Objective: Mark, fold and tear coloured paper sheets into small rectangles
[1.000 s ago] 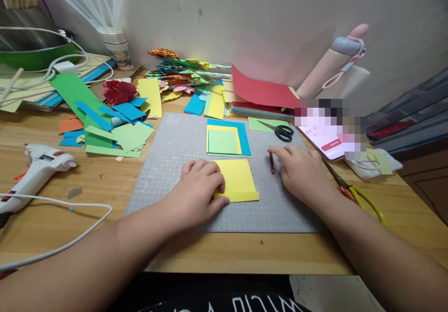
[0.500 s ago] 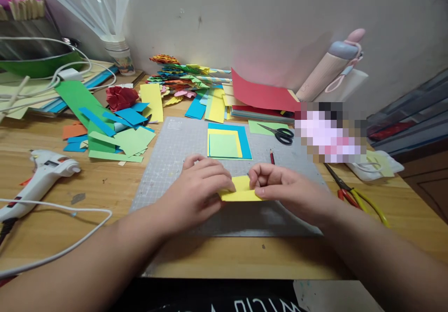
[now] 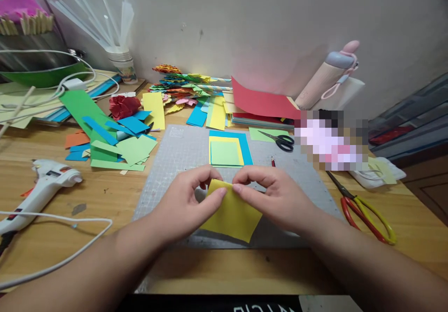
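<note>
A yellow sheet of paper is held up by its top edge, tilted toward me, above the grey cutting mat. My left hand pinches that edge between thumb and fingers. Close beside it, my right hand pinches the same edge, the two thumbs nearly meeting. Fingertips behind the paper are partly hidden. Beyond my hands, squares of paper lie stacked on the mat, with a light green square on top of yellow and blue ones. A dark red pencil lies behind my right hand.
Black scissors rest on a green strip. Red-and-yellow-handled scissors lie at right. A white glue gun with its cable is at left, near paper scraps. Paper flowers and a red sheet are by the wall.
The yellow paper has turned from nearly flat to upright, its face now toward me. Both hands have come together at its top edge. The view has tipped up slightly.
</note>
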`<state>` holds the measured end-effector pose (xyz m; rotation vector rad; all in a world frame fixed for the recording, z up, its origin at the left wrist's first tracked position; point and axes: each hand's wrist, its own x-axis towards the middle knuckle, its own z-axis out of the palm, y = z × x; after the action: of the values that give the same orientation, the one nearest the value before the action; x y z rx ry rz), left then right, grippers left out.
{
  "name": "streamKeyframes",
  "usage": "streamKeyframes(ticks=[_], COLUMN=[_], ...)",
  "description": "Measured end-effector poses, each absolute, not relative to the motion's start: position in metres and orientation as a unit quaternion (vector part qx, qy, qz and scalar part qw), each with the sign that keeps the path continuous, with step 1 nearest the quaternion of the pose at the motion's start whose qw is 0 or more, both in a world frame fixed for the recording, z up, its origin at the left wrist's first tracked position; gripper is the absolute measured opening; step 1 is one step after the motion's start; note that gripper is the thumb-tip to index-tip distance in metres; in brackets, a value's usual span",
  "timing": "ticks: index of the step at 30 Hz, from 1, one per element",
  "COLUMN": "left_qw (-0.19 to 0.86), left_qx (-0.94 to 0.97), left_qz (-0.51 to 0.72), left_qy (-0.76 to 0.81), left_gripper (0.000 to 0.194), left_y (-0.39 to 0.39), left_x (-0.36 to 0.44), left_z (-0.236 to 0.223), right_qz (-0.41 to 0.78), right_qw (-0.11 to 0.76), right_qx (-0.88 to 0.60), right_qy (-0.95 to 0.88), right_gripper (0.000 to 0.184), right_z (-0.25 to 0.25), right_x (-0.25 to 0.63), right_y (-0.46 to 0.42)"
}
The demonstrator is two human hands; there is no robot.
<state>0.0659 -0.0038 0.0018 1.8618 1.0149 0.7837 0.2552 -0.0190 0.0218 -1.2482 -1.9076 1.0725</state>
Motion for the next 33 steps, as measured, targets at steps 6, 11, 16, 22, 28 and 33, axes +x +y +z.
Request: streamKeyframes(ticks=[6, 11, 16, 22, 28, 33], left_qw=[0.410, 0.398, 0.362, 0.404, 0.383, 0.514], left_qx=[0.757, 0.784, 0.825, 0.795, 0.734, 0.681], left_qz=[0.277, 0.236, 0.205, 0.176, 0.253, 0.274], left_qy=[0.426, 0.414, 0.383, 0.417, 0.500, 0.443], left_gripper=[0.012, 0.009, 0.005, 0.007, 0.007, 0.020], left_y=[-0.001, -0.003, -0.003, 0.003, 0.017, 0.013], left_x=[0.069, 0.068, 0.069, 0.063, 0.051, 0.057], left_z=[0.000, -0.003, -0.005, 0.005, 0.008, 0.007], right_qz=[0.368, 0.376, 0.391, 0.435, 0.483, 0.574], right_qw=[0.277, 0.240, 0.224, 0.250, 0.274, 0.281], right_qx=[-0.486, -0.497, -0.496, -0.487, -0.521, -0.514], right_qy=[-0.743, -0.744, -0.742, -0.715, -0.648, -0.572], right_gripper=[0.008, 0.009, 0.009, 0.010, 0.014, 0.019], right_z=[0.005, -0.002, -0.004, 0.007, 0.010, 0.004], right_x=[0.258, 0.258, 0.253, 0.257, 0.272, 0.266], right_y=[-0.020, -0.024, -0.029, -0.023, -0.014, -0.017])
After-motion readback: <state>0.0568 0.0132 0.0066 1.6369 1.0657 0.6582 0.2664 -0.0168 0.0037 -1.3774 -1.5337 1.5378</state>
